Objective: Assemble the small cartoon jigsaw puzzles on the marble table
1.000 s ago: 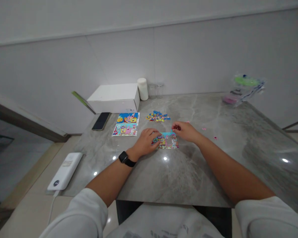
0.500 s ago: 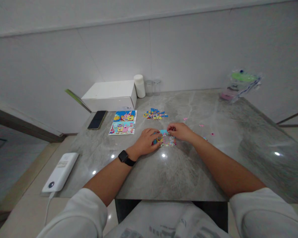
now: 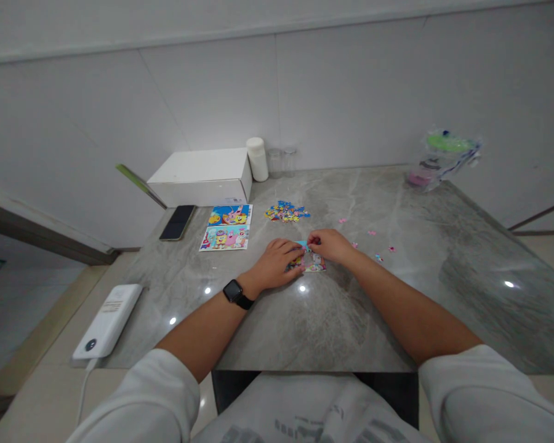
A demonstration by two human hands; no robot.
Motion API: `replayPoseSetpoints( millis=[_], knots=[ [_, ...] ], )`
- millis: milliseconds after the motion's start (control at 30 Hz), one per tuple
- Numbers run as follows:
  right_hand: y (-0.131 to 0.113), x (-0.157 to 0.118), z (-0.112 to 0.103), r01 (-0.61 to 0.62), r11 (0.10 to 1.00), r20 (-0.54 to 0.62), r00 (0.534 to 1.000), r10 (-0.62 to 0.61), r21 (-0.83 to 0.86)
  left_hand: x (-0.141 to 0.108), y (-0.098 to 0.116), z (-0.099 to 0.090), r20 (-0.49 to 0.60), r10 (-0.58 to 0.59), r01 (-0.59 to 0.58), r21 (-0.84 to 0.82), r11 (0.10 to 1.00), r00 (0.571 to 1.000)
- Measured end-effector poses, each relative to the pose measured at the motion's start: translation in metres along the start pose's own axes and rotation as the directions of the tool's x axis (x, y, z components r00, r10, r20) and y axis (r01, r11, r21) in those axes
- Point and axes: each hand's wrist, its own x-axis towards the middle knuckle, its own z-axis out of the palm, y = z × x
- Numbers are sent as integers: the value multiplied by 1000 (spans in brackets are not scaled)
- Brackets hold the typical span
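A partly assembled jigsaw puzzle (image 3: 314,264) with a bright cartoon picture lies flat on the grey table. My left hand (image 3: 277,263), with a black watch on its wrist, rests over its left side, fingers stretched out. At the puzzle's upper right, my right hand (image 3: 329,244) is closed in a pinch with the fingertips against the puzzle; whatever sits between them is hidden. Several loose puzzle pieces lie to the right, among them a pink piece (image 3: 372,232) and a blue-white piece (image 3: 379,258). Beyond my hands is a heap of puzzle pieces (image 3: 287,212).
A cartoon picture sheet (image 3: 226,237) lies left of the heap, beside a phone (image 3: 178,223). Behind stand a white box (image 3: 203,175), a white bottle (image 3: 258,161) and two glasses (image 3: 289,163). A plastic bag (image 3: 443,160) is far right, a corded white device (image 3: 108,320) near left.
My left hand has slid slightly right, covering more of the puzzle. My right hand's pinch has shifted slightly down over the puzzle. The whole view has drifted a little.
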Motion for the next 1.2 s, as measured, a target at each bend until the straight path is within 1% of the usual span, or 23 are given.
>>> replayPoseSetpoints(
  millis=[167,300,400,533,667,867,967,1200],
  knots=[
    [-2,-1,-4,-9,1000,-1,1000,9,-8,2,-2,5,-2,-10,10,16,1000,1000],
    [1,-2,-12,-33,999,-44,999,32,-14,3,-3,8,-18,-20,20,8,1000,1000],
    [3,-1,-14,-56,998,-47,997,55,-22,4,-3,10,-22,-25,25,7,1000,999],
    [2,-1,-12,-47,997,-12,999,47,-53,7,-2,11,-15,-45,46,54,997,999],
    [-1,-2,-10,-42,996,-2,999,42,-76,9,-1,11,-6,-52,52,89,995,999],
    [0,-1,-10,-60,995,16,998,62,-83,10,0,12,-4,-51,51,92,994,999],
    [1,0,-9,-50,995,25,998,53,-88,10,-1,12,-9,-44,44,85,995,999],
    [3,1,-7,-55,996,15,998,57,-76,11,0,11,4,-46,45,101,994,999]
  ],
)
